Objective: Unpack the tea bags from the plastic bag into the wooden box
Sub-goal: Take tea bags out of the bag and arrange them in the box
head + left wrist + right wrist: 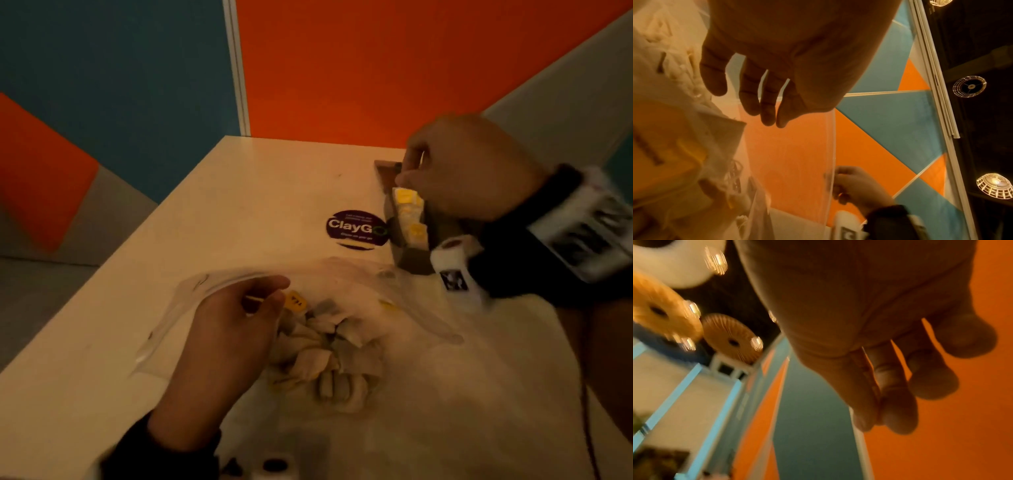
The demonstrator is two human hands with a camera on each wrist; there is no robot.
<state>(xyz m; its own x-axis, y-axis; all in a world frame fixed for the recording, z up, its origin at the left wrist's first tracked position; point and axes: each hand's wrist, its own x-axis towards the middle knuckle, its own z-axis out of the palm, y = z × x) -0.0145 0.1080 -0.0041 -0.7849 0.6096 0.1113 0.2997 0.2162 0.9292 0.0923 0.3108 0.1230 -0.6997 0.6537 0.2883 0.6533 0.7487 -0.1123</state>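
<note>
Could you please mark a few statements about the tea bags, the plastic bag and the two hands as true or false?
1. The right hand is over the wooden box. True.
2. The wooden box holds no tea bags. False: yellow-tagged tea bags stand inside it.
3. The left hand is at the plastic bag. True.
4. The plastic bag is emptied. False: a heap of tea bags remains in it.
5. The ClayGo sticker is on the wall. False: it is on the table.

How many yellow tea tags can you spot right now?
4: two on tea bags standing in the wooden box, at and; one by the left hand at; one faint inside the plastic bag at. More may be hidden.
</note>
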